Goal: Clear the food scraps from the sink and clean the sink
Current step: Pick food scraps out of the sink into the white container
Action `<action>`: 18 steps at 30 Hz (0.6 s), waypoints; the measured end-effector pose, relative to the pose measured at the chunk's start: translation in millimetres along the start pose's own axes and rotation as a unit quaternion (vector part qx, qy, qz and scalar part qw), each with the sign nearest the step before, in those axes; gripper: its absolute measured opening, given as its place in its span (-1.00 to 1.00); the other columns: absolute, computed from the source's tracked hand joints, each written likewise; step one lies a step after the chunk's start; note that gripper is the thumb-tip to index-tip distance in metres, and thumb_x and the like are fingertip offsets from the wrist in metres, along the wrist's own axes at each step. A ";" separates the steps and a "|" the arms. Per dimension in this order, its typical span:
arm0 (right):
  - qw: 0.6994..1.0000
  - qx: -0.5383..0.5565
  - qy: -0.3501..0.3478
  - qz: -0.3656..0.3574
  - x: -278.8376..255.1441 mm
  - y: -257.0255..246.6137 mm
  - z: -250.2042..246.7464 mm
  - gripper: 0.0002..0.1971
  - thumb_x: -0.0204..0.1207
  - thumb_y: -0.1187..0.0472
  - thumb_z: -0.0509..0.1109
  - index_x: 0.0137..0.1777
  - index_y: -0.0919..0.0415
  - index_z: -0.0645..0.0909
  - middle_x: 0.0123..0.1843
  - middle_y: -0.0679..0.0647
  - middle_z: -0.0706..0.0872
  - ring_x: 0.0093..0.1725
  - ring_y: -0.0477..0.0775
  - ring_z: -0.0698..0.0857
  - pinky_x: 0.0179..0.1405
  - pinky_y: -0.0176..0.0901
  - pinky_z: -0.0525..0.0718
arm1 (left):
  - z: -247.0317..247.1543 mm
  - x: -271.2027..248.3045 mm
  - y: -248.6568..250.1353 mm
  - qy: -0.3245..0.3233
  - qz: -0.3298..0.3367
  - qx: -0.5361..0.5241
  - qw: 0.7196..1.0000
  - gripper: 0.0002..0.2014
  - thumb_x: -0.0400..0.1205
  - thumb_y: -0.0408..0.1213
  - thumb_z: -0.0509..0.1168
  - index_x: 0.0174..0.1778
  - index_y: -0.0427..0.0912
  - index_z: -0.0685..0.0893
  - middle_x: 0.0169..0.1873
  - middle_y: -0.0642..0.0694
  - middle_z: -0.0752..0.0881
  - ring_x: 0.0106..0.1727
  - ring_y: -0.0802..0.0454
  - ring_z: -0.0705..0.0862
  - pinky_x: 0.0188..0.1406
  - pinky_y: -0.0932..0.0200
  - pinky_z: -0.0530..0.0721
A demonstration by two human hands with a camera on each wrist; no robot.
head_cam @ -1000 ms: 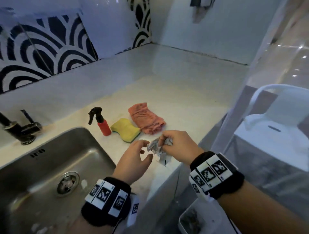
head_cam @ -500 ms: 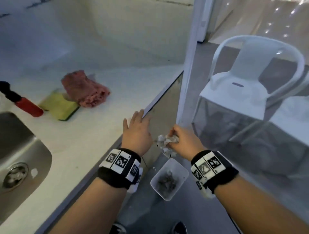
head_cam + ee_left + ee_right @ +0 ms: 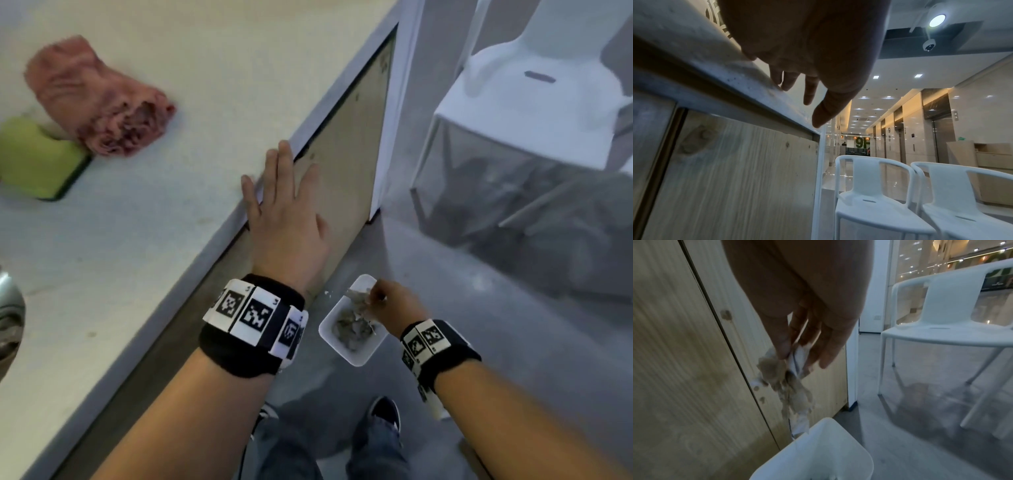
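My right hand [image 3: 378,298] [image 3: 795,353] hangs low over a white bin [image 3: 359,356] [image 3: 824,451] on the floor and pinches a soggy wad of tissue with food scraps [image 3: 785,379] [image 3: 358,296] between thumb and fingers. The wad dangles just above the bin's rim. Grey scraps [image 3: 352,329] lie inside the bin. My left hand [image 3: 284,205] [image 3: 812,68] is flat with straight fingers over the front edge of the pale countertop [image 3: 154,240]. A sliver of the steel sink [image 3: 10,308] shows at the far left.
A pink cloth [image 3: 99,102] and a yellow-green sponge [image 3: 37,161] lie on the counter at the left. Wooden cabinet doors [image 3: 684,353] stand below the counter beside the bin. White plastic chairs [image 3: 548,96] [image 3: 879,194] stand behind a glass panel on the right.
My right hand has dropped from counter height down to the bin, still with the tissue wad. My left hand moved off the wad to the counter edge. The view swung right and down.
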State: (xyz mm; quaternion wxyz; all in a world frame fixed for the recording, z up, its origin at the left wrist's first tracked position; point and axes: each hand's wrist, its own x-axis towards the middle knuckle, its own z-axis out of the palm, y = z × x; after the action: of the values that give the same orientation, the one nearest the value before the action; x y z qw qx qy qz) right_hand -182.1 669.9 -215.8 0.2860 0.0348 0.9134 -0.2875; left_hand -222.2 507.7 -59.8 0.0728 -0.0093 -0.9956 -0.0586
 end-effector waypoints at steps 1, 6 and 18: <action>1.000 -0.010 -0.014 0.014 3.1 3.7 6.0 -0.81 0.58 0.13 0.31 0.12 0.13 0.64 0.13 0.10 0.72 0.18 0.20 0.67 0.04 -0.20 0.50 | 1.7 -0.6 -0.6 0.008 0.000 -0.003 1.000 -0.35 0.56 -0.26 0.19 0.61 0.00 0.19 0.68 -0.14 -0.10 0.69 -0.06 -0.16 0.52 -0.10 -0.39; 0.998 -0.030 -0.036 0.031 11.6 15.1 22.4 -0.68 0.62 0.25 0.22 0.35 0.15 0.58 0.33 0.12 0.65 0.32 0.17 0.62 0.31 -0.09 0.54 | 9.2 -1.8 -2.5 0.047 0.007 -0.009 0.999 -0.37 0.50 -0.29 0.28 0.54 -0.07 0.35 0.66 -0.22 0.06 0.68 -0.13 0.00 0.54 -0.13 -0.28; 0.995 0.018 0.020 -0.092 -15.8 -48.5 -16.0 -0.82 0.53 0.21 0.34 0.08 0.00 0.65 0.10 -0.09 0.72 0.04 0.01 0.70 0.04 -0.23 0.60 | -17.9 -9.6 -11.1 -0.022 -0.010 -0.078 0.997 -0.47 0.60 -0.28 0.21 0.53 -0.07 0.36 0.66 -0.12 0.09 0.68 -0.04 0.03 0.64 -0.01 -0.09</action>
State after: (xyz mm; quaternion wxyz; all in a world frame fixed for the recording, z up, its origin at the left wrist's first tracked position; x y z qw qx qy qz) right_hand -188.0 639.9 -172.0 0.2389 -0.0386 0.9130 -0.3284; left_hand -210.4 494.5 -45.0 0.0496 -0.0067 -0.9893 -0.1369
